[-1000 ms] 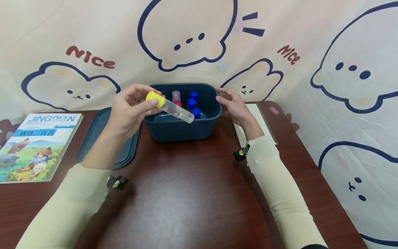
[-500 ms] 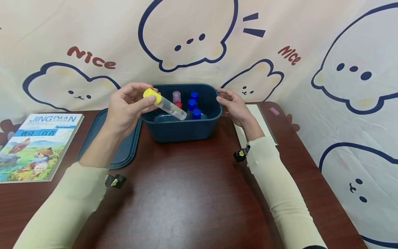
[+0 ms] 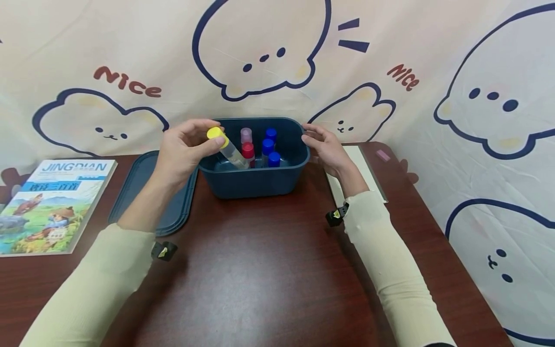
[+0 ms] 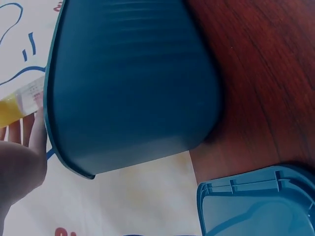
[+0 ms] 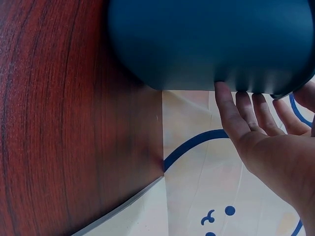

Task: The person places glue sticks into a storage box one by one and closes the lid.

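Thumb and fingers of my left hand (image 3: 182,149) pinch a clear plastic tube by its yellow cap (image 3: 214,136). The tube (image 3: 234,156) tilts down into the dark blue plastic bin (image 3: 256,183), its lower end beside a red-capped tube (image 3: 248,152). Inside the bin, several blue-capped tubes (image 3: 267,146) and a pink-capped one (image 3: 246,135) stand upright. My right hand (image 3: 328,149) grips the bin's right end, thumb over the rim. In the right wrist view, its fingers (image 5: 229,110) touch the outer wall.
A blue lid (image 3: 173,214) lies left of the bin, beside a colourful book (image 3: 54,207). A pale flat board (image 3: 366,168) and a small pink piece (image 3: 382,154) lie on the right of the wooden table (image 3: 260,270). A printed cloth (image 3: 269,48) hangs behind.
My left hand has lowered the yellow-capped tube into the bin, tipping it more steeply. The red-capped tube now shows more fully. My right hand keeps its place on the bin.
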Demonstrator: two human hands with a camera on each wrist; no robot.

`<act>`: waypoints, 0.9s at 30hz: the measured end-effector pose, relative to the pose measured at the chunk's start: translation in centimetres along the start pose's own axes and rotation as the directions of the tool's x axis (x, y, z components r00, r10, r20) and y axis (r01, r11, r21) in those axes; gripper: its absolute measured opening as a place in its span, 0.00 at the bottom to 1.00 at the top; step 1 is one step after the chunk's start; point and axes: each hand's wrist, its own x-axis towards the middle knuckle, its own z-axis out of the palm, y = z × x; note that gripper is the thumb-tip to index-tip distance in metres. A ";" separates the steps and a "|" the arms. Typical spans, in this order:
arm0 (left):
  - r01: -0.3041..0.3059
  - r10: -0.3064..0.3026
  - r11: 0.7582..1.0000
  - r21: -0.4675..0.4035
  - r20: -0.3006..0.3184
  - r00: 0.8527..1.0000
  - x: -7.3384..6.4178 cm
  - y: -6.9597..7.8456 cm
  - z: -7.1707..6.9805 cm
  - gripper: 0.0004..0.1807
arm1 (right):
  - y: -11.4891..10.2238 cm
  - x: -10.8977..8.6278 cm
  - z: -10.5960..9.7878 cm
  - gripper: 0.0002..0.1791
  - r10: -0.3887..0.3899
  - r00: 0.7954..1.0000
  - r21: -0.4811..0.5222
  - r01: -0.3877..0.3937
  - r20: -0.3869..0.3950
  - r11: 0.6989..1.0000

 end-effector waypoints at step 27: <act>0.175 -0.228 0.852 0.493 0.050 0.972 3.1 -0.7 0.2 0.21 | 0.0 0.1 0.1 0.26 0.004 1.000 -0.001 -0.004 -0.003 1.000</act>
